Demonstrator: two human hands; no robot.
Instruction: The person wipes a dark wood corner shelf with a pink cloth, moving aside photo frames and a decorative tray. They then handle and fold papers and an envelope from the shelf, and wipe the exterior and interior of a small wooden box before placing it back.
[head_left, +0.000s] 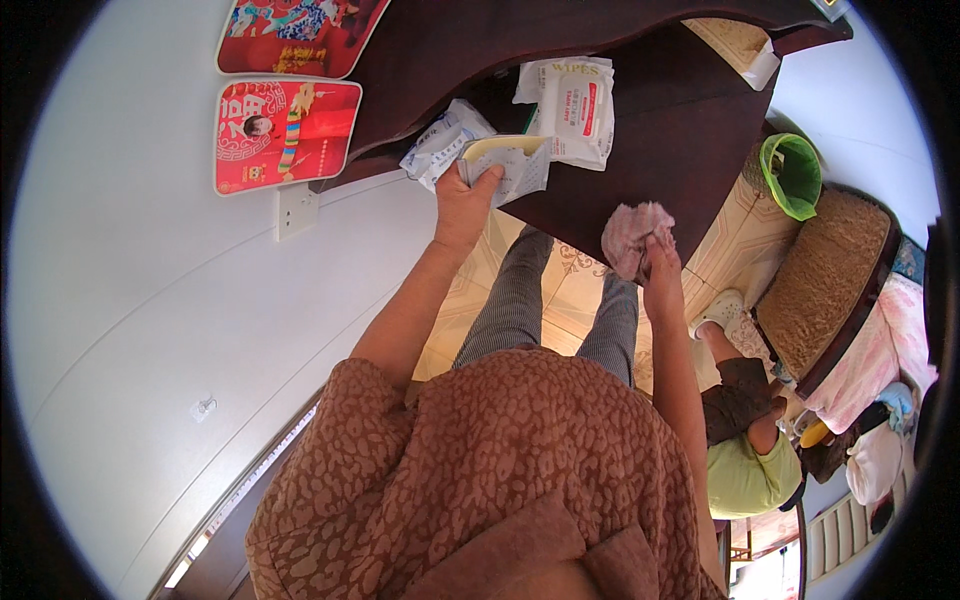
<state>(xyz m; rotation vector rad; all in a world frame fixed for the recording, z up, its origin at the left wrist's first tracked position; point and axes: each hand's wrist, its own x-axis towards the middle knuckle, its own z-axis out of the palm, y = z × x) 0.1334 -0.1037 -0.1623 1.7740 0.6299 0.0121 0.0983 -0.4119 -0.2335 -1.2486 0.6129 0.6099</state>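
Note:
My left hand (466, 206) grips a thin stack of packets (514, 174), pale grey and dotted in front with a yellow edge behind; what they hold is hidden. Just behind them a white and blue plastic pack (444, 142) leans at the edge of a dark wooden shelf. Close by on the dark wooden surface (660, 135) lies a white pack of baby wipes (577, 112) with a closed lid. A crumpled pinkish cloth (634, 232) is bunched in my right hand (660, 274), over the near corner of that surface.
Two red decorated cards (289, 135) hang on the white wall, above a wall socket (295, 212). A bin with a green liner (799, 176) stands at right, beside a seat with a brown plush cover (832, 270). Another person (754, 465) in a green top is at lower right.

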